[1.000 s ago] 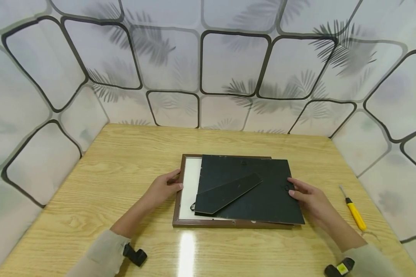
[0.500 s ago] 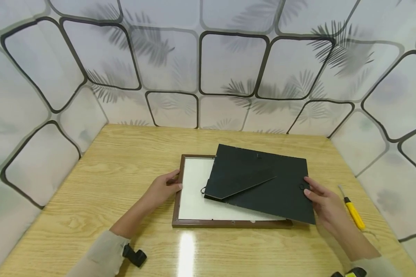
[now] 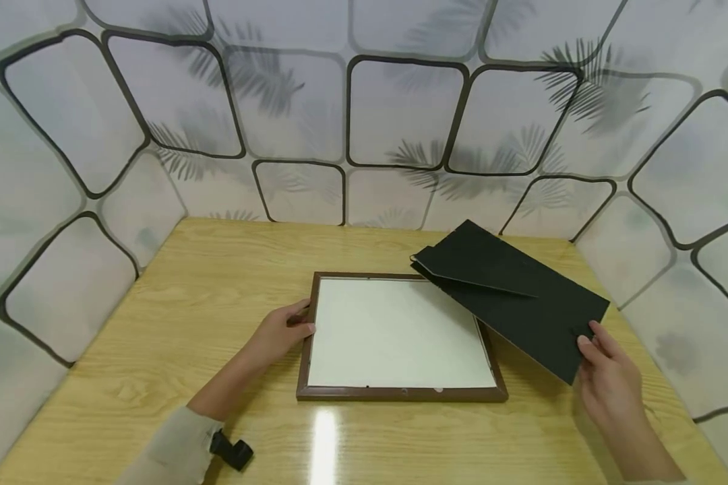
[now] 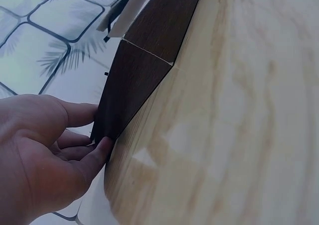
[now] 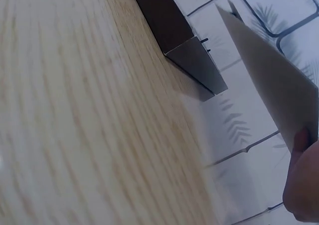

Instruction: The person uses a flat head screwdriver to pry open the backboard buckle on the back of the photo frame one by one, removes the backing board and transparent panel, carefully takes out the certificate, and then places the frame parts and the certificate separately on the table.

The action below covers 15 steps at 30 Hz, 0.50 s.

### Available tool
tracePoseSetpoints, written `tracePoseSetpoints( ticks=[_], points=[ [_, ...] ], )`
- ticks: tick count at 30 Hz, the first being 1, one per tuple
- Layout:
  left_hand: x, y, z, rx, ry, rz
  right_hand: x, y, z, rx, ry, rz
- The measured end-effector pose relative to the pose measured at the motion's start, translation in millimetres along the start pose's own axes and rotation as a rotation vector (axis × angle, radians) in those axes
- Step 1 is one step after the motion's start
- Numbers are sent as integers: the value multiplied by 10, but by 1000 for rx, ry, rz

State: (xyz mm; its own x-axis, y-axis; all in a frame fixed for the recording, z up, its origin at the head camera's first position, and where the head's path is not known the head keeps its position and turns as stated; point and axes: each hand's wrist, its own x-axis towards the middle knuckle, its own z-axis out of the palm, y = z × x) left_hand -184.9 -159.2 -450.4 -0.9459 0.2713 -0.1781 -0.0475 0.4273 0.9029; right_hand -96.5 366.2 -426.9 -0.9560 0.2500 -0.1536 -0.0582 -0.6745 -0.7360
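Backing point(image 3: 524, 323), black and thin, is held up at a tilt over the right part of the table point(image 3: 218, 283). In the head view the frame's far right corner is covered by its left end; in the right wrist view a gap is seen between the two. Its right edge is pinched between the thumb and fingers of the right hand point(image 3: 613, 380). A black leg point(image 3: 461, 269) is carried on its upper face.

The brown frame point(image 3: 400, 394) is laid flat on the table, well in from the far edge, and a white panel point(image 3: 400, 333) is enclosed by its four sides. Its left edge is gripped by the left hand point(image 3: 279, 337), well apart from the right. A black device point(image 3: 232, 451) is worn at the left sleeve point(image 3: 172, 448). The table's far edge is bordered by a pale wall point(image 3: 406, 108), patterned with dark outlines and grey leaves.
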Motion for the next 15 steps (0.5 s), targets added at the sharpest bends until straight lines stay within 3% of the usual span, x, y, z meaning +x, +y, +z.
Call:
tracePoseSetpoints(
  ticks=[7, 11, 15],
  points=[
    [-9, 18, -2, 3, 14, -4, 1, -47, 95, 7, 377, -97],
    [-10, 21, 1, 7, 22, -7, 42, -53, 149, 19, 496, -147],
    [-7, 14, 6, 3, 20, -9, 62, -32, 168, -77, 560, -187]
  ],
)
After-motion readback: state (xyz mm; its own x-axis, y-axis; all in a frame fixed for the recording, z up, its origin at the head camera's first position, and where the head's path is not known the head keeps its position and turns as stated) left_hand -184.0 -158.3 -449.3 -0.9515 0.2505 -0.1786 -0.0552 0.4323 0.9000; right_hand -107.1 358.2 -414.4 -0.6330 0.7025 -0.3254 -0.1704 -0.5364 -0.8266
